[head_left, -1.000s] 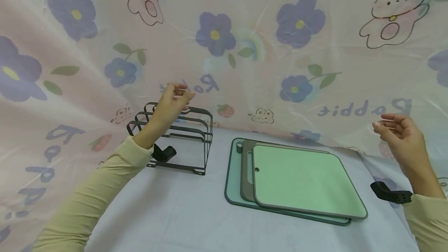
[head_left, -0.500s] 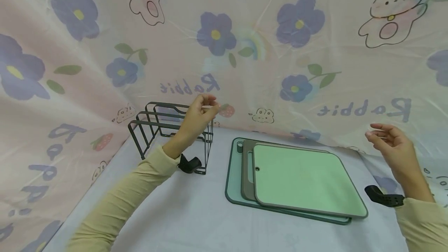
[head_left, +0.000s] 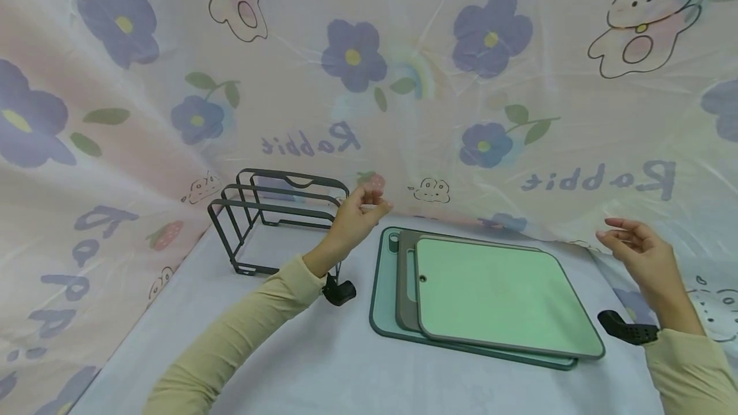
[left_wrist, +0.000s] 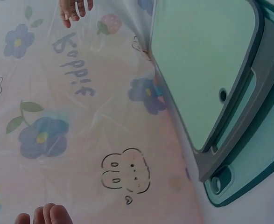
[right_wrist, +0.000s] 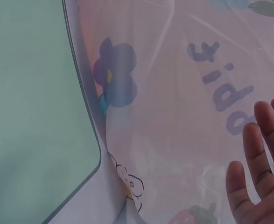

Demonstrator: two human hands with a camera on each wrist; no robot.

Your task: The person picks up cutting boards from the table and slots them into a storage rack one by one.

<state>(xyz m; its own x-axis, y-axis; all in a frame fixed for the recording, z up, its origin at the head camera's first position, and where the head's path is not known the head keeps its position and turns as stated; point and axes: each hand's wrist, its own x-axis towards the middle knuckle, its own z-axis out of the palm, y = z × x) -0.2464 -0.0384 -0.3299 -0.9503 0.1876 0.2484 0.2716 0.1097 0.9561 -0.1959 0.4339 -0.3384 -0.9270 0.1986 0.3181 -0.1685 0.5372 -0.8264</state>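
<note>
My left hand (head_left: 354, 219) hovers with relaxed fingers and nothing in them, between a black wire rack (head_left: 277, 210) and a stack of cutting boards. It overlaps the rack's right end in the head view. On top of the stack lies a light green cutting board (head_left: 507, 300) with a small hole near its left edge. Under it is a grey board (head_left: 406, 280) with a slot handle, and lowest a larger teal cutting board (head_left: 383, 300). Off to the right of the stack, my right hand (head_left: 646, 258) is raised, empty, its fingers loosely bent.
A white-covered table (head_left: 300, 364) bears the rack and the boards. Behind and to the left hangs a pale curtain (head_left: 403, 133) printed with flowers and rabbits, its lower edge meeting the tabletop. Each wrist wears a black camera mount (head_left: 339, 290).
My left hand has moved right and down, from over the rack toward the boards. The right hand has drifted slightly left and lower. Rack and boards have stayed put.
</note>
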